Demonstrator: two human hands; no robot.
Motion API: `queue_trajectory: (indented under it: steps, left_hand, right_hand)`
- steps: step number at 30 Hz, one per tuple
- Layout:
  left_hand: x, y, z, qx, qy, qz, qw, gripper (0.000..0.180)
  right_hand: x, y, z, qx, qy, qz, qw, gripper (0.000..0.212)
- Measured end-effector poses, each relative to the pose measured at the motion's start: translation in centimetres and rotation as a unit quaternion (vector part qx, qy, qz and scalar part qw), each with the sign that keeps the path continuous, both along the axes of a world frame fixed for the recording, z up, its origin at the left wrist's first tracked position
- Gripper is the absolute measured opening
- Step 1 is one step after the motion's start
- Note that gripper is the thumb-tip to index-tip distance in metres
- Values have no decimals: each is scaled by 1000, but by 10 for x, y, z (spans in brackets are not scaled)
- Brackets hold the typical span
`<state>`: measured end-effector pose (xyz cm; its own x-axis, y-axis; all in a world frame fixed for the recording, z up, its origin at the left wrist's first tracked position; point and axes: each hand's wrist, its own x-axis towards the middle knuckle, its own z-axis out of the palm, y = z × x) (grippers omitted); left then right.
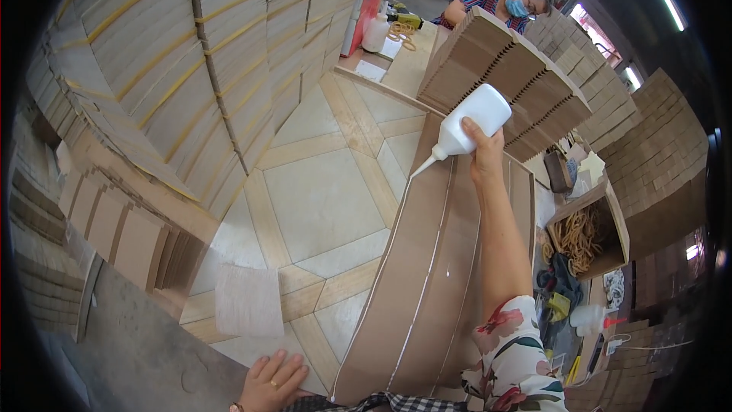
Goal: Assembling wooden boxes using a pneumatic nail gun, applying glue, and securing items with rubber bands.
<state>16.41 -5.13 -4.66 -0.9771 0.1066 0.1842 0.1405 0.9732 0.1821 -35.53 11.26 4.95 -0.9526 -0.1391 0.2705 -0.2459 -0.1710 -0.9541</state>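
Note:
My right hand [486, 151] is wrapped round a white squeeze bottle [479, 116], tipped so that its thin nozzle points down and left. The nozzle's tip is at the far left edge of a long brown board [396, 301]. Thin white lines of what looks like glue run lengthwise along this board and the brown strips beside it. Near the bottom edge my left hand [276, 381] lies flat, fingers stretched, on the patterned panel [324, 187]; it holds nothing. A pale, square, wood-grained piece [248, 300] lies on the panel just beyond that hand.
Tall stacks of banded boards [175, 53] rise at left, above a smaller brown stack [122, 229]. A brown corrugated-edged stack [503, 76] stands at the far end, with a masked person [499, 0] behind it. At right is a box of rubber bands [583, 240].

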Motion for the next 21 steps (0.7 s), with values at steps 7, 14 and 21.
queue_trajectory:
  steps: [7, 14, 21]
  left_hand:
    - [0, 1, 3, 50, -10, -9, 999, 54]
    - [-1, 1, 8, 99, -24, -11, 995, 55]
    - [-2, 2, 7, 91, -5, -8, 996, 55]
  right_hand:
    - [-23, -1, -1, 2, 31, -28, 999, 59]
    - [-38, -4, -1, -4, 82, -70, 994, 63]
    - [-49, -10, -2, -18, 147, -118, 982, 66]
